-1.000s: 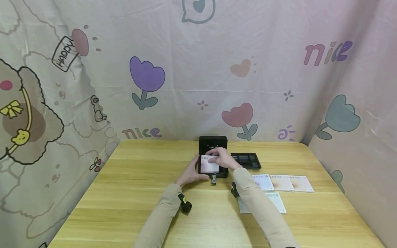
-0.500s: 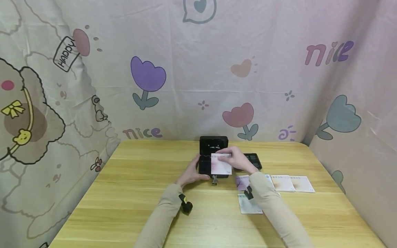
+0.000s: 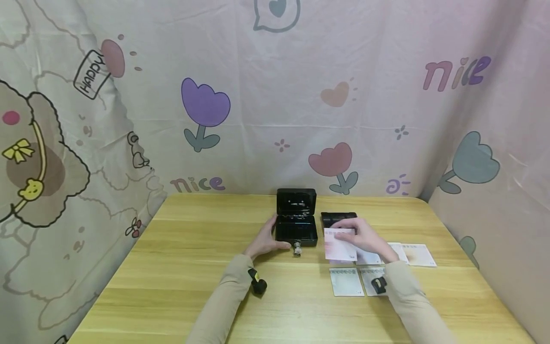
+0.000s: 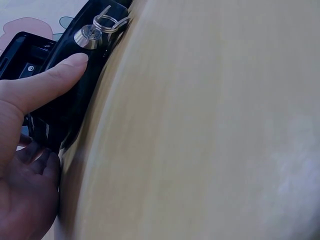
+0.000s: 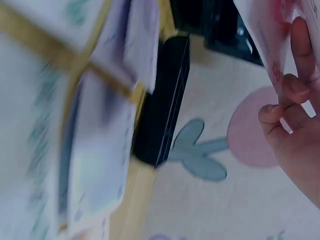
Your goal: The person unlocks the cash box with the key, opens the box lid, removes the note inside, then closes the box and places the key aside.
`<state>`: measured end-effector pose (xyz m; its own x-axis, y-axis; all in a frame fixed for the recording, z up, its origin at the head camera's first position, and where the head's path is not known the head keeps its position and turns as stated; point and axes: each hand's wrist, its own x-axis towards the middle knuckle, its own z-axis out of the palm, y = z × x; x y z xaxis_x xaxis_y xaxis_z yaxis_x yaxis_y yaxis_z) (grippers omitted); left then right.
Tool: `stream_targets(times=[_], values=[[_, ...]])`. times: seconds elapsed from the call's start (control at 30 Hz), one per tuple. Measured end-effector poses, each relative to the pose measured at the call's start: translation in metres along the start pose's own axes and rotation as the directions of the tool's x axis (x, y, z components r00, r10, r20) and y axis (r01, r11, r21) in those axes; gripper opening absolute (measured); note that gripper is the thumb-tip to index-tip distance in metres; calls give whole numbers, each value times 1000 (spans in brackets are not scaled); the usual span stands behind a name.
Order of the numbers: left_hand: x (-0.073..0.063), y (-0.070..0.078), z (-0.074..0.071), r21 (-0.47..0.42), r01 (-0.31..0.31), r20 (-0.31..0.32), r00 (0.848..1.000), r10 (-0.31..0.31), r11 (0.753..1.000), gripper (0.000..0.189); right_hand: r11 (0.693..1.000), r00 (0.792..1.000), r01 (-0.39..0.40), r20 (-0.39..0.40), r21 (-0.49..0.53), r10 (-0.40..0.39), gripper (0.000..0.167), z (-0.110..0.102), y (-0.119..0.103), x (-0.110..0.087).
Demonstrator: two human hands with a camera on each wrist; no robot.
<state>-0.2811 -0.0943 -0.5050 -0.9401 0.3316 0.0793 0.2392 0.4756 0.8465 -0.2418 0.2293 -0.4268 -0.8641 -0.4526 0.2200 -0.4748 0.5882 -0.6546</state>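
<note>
A black cash box (image 3: 296, 231) stands with its lid up at the back middle of the table, its inside dark and bare. My left hand (image 3: 263, 240) grips its front left corner, thumb along the front wall beside the lock and fingers round the left side. A key on a ring (image 4: 105, 24) sits in that lock. To the right of the box, my right hand (image 3: 362, 235) pinches a pinkish banknote (image 3: 338, 247) between thumb and fingers. The banknote overlaps a purple banknote (image 3: 342, 262) on the table in the head view.
Behind my right hand lies a black compartment tray (image 3: 338, 218). Blue banknotes (image 3: 368, 258) and tan banknotes (image 3: 418, 255) continue the row rightward. In front are greenish banknotes (image 3: 347, 283), partly under my right sleeve (image 3: 412, 301). A printed cloth (image 3: 258, 95) hangs behind the table.
My right hand has lifted the pinkish banknote out of the cash box and carried it right and forward, over the row of banknotes. My left hand has stayed on the box.
</note>
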Motion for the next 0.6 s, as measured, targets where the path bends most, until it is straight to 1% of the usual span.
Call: stream_targets(times=[0.1, 0.3, 0.37, 0.43, 0.53, 0.6], values=[[0, 0, 0, -3, -6, 1, 1000, 6, 1000, 118, 1000, 1000, -26, 7, -13, 26, 23, -9, 7, -16], [0, 1, 0, -6, -9, -2, 1000, 9, 1000, 119, 996, 996, -87, 33, 1, 87, 22, -28, 22, -44], [1, 1, 0, -2, -8, -6, 1000, 8, 1000, 119, 996, 995, -88, 38, -5, 88, 22, -35, 27, -52], [1, 1, 0, 3, -8, -8, 1000, 8, 1000, 118, 998, 997, -64, 46, -16, 65, 22, -41, 32, -60], [1, 1, 1, 8, -10, -12, 1000, 11, 1000, 118, 998, 996, -53, 64, -33, 55, 21, -50, 38, -71], [1, 1, 1, 10, -13, -14, 1000, 13, 1000, 118, 997, 995, -71, 73, -40, 74, 21, -56, 44, -78]])
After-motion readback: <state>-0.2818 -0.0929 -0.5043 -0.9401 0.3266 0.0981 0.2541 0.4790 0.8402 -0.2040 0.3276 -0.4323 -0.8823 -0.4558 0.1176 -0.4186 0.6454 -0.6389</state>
